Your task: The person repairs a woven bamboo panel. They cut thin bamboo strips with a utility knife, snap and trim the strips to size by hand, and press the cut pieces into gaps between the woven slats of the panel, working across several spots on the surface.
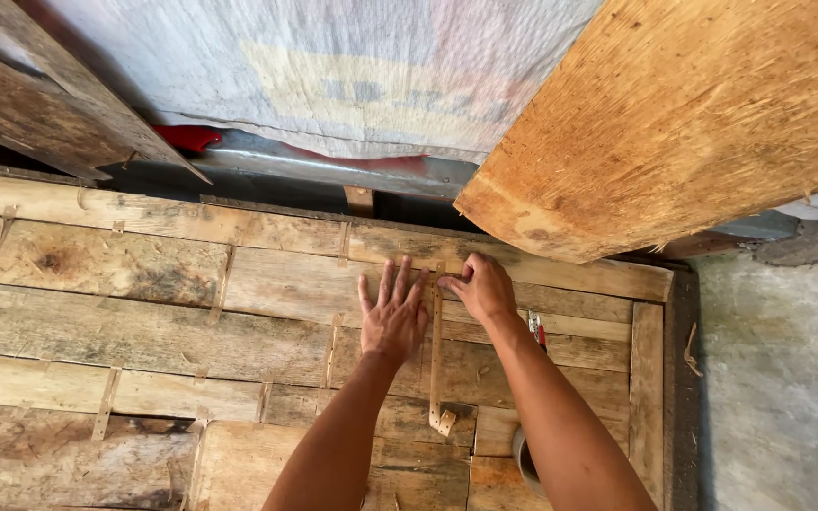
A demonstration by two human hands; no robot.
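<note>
My left hand (393, 312) lies flat, fingers spread, on a woven panel of wide bamboo slats (144, 312). Just right of it a narrow bamboo strip (436, 355) runs vertically across the slats, its lower end curled. My right hand (481, 286) pinches the top of that strip with fingertips closed, where it meets a horizontal slat. Both forearms reach in from the bottom of the view.
A thick rough wooden plank (674, 114) juts in overhead at the upper right. A pale woven sack (333, 66) hangs behind, over a metal rail (333, 168). A red-handled tool (537, 331) lies by my right wrist. Grey concrete (778, 378) borders the panel's right edge.
</note>
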